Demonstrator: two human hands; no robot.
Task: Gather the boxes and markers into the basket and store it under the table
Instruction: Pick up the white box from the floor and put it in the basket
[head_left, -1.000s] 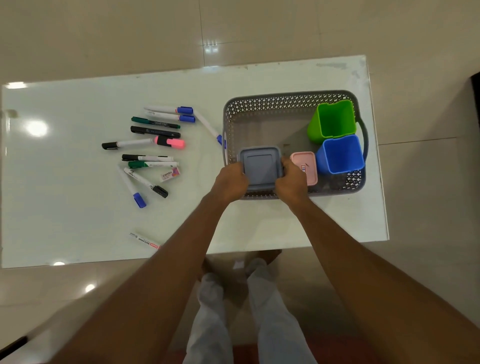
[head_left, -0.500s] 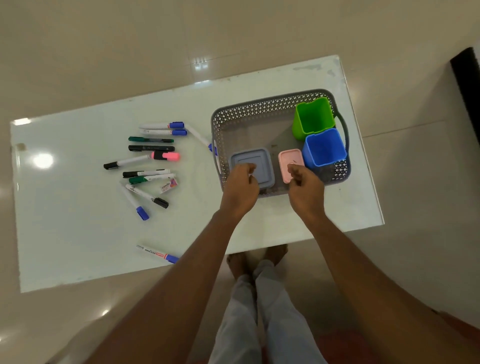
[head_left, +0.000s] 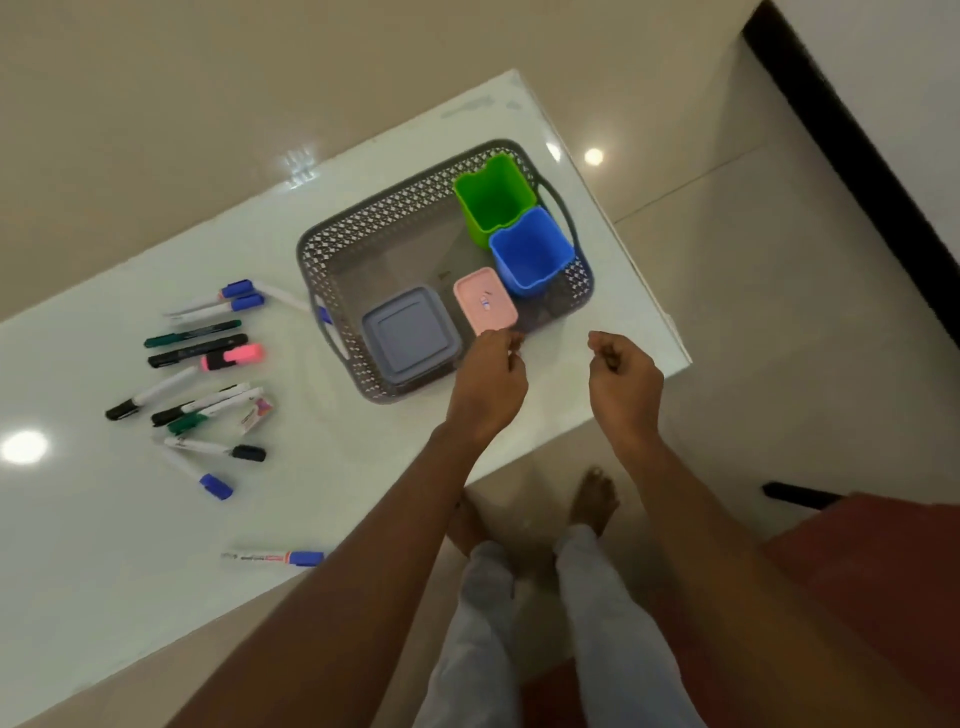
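While the four boxes already sit inside the grey basket (head_left: 332, 249), the markers (head_left: 197, 374) are all on the white desk (head_left: 363, 467), so approx. half of the gathering looks done. Inside the basket, the green box (head_left: 493, 195) and blue box (head_left: 530, 254) stand open at the right end, the pink box (head_left: 484, 300) lies with its lid on just beside the blue one, and the grey box (head_left: 410, 332) lies flat at the near-left corner. The left hand (head_left: 488, 384) hovers over the near rim of the basket, next to the pink box, fingers loosely curled and holding nothing. The right hand (head_left: 626, 379) is over the desk edge, right of the basket, also half-curled and empty. Most markers lie in a loose group to the left of the basket, one w/ its tip at the basket's left wall, and one single marker (head_left: 275, 557) apart at the near desk edge. Left to do, in my judgement: collect the markers, put them in, then carry the basket under the desk.
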